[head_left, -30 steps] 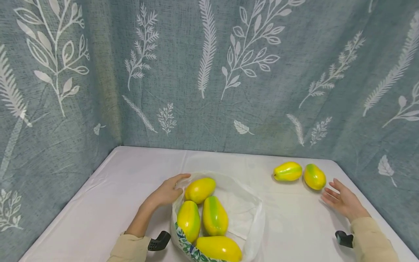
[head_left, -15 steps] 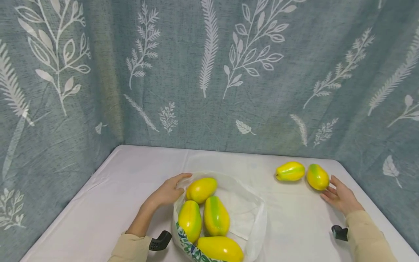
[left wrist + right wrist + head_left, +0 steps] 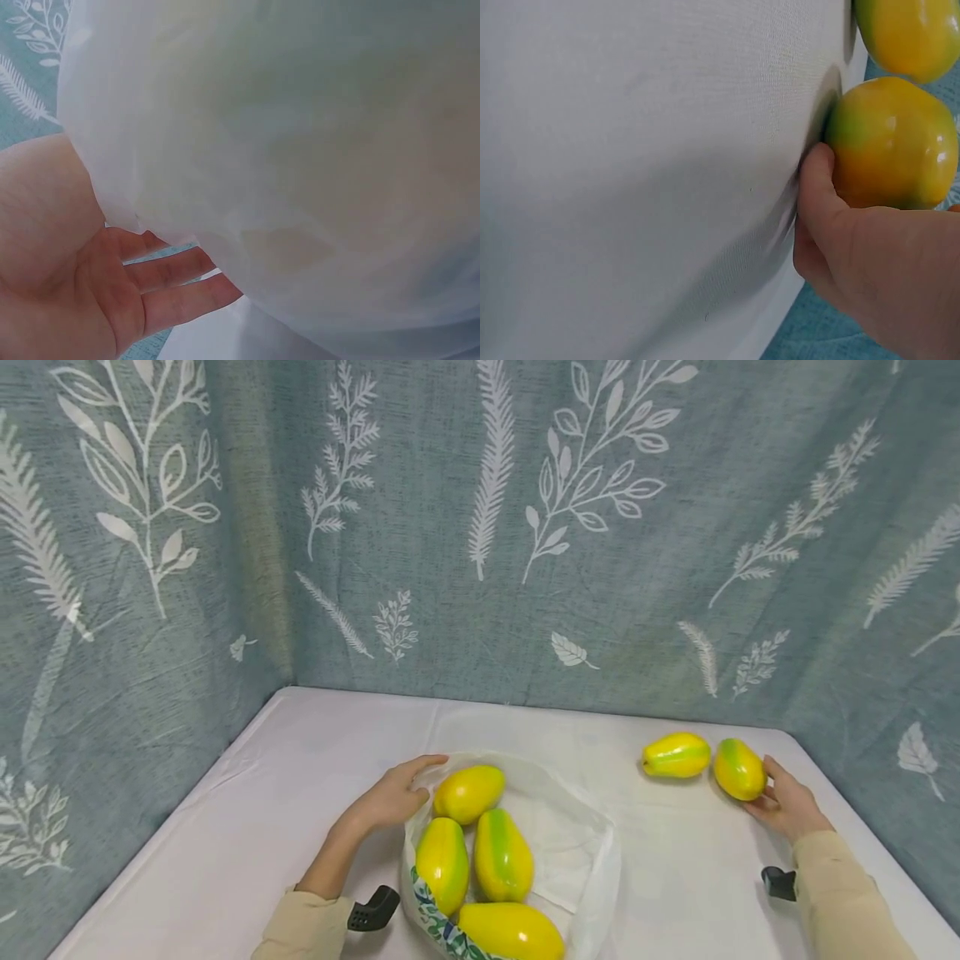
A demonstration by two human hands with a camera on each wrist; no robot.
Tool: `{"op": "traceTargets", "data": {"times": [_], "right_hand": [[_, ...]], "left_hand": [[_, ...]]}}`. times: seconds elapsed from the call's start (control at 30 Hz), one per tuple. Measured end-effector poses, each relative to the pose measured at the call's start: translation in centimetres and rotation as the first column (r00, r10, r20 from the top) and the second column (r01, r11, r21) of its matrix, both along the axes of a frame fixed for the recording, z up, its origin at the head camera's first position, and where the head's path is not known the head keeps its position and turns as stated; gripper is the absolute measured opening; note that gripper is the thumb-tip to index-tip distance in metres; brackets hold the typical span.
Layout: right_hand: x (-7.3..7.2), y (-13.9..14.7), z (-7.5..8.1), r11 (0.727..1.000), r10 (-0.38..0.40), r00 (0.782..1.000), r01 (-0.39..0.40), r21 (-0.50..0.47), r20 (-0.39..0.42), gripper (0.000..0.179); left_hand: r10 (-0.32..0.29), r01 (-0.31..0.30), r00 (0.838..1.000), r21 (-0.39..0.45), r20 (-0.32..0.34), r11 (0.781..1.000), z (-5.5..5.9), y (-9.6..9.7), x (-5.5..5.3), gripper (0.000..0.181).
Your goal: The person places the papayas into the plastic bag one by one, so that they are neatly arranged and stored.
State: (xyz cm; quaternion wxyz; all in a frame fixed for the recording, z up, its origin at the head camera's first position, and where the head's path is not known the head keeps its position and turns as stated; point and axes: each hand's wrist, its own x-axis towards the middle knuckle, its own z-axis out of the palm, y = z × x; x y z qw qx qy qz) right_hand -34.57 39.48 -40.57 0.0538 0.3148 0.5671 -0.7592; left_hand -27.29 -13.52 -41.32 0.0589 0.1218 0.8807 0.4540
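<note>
On the right side of the table, my right hand (image 3: 787, 802) reaches round a yellow-green papaya (image 3: 740, 770), with the thumb along its near side in the right wrist view and fingers at its far side. That papaya rests on the white cloth. My left hand (image 3: 393, 793) lies against the left rim of a white plastic bag (image 3: 596, 868), its fingers fairly straight. In the left wrist view the bag's wall (image 3: 300, 187) covers the fingertips. Several papayas lie inside the wide-mouthed bag, among them a papaya (image 3: 504, 856) in the middle.
Another papaya (image 3: 677, 755) lies just left of the one at my right hand. Blue-green curtains (image 3: 420, 527) with white leaf prints enclose the back and sides of the white-covered table (image 3: 247, 827). Dark camera mounts stick out from both sleeves.
My right hand has moved in to the papaya, its fingers now round the right side. My left hand stays at the bag. The whole view has shifted slightly.
</note>
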Motion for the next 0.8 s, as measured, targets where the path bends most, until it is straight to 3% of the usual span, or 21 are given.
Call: {"op": "traceTargets", "data": {"times": [0.57,0.8], "right_hand": [[-1.2,-0.6,-0.1,0.989,-0.019,0.999,0.014,0.149,0.036,0.078],[-1.3,-0.4,-0.4,0.973,0.037,0.998,-0.046,0.226,0.046,0.094]], "left_hand": [[0.001,-0.001,1.0,-0.011,-0.005,1.0,-0.2,-0.1,-0.1,0.052],[0.002,-0.002,1.0,-0.01,0.002,1.0,-0.1,-0.2,-0.1,0.052]]}}
